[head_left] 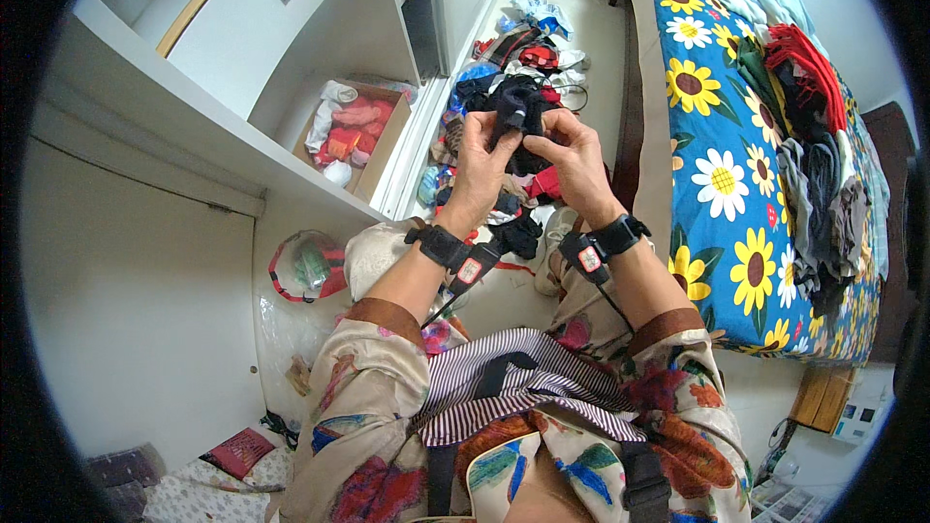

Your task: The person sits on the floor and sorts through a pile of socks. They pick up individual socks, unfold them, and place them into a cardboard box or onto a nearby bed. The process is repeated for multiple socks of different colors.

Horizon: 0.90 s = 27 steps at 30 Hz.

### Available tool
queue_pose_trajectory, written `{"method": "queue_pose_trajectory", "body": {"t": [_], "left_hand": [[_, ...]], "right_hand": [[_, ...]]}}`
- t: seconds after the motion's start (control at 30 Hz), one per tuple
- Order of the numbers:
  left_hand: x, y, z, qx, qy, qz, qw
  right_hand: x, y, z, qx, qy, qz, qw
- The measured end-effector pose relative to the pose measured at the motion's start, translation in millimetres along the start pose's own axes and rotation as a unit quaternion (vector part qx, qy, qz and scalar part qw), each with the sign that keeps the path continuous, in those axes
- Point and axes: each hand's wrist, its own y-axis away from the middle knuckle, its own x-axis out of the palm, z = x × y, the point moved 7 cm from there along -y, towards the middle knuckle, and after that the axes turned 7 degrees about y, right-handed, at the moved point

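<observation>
A small black garment (pixel 519 103), bunched up, hangs between my two hands above the floor; its exact kind does not show. My left hand (pixel 479 163) pinches its near edge between thumb and fingers. Close beside it, my right hand (pixel 577 157) grips the same edge, thumb tip almost meeting the left one. Below and beyond my hands, a long heap of mixed clothes (pixel 540 58) in black, red, blue and white covers the floor. Part of that heap is hidden behind my hands and the garment.
At left, an open cabinet (pixel 320 24) holds a cardboard box (pixel 371 174) of red and pink clothes (pixel 355 126). The bed (pixel 718 126) with a sunflower cover stands at right, bearing piled clothes (pixel 821 165). A clear, red-rimmed bag (pixel 308 266) sits near my left leg.
</observation>
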Motion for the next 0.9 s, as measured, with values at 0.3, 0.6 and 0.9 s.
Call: {"method": "queue_pose_trajectory", "body": {"t": [0.3, 0.6, 0.9], "left_hand": [[0.4, 4.0, 12.5, -0.126, 0.354, 0.021, 0.926], [6.7, 21.4, 5.4, -0.123, 0.289, 0.035, 0.949], [29.8, 40.1, -29.6, -0.061, 0.172, 0.042, 0.982]], "right_hand": [[-18.4, 10.4, -14.6, 0.082, -0.366, -0.033, 0.926], [-24.8, 48.3, 66.3, -0.273, 0.286, -0.188, 0.899], [-9.1, 50.4, 49.1, 0.003, -0.158, 0.064, 0.985]]}}
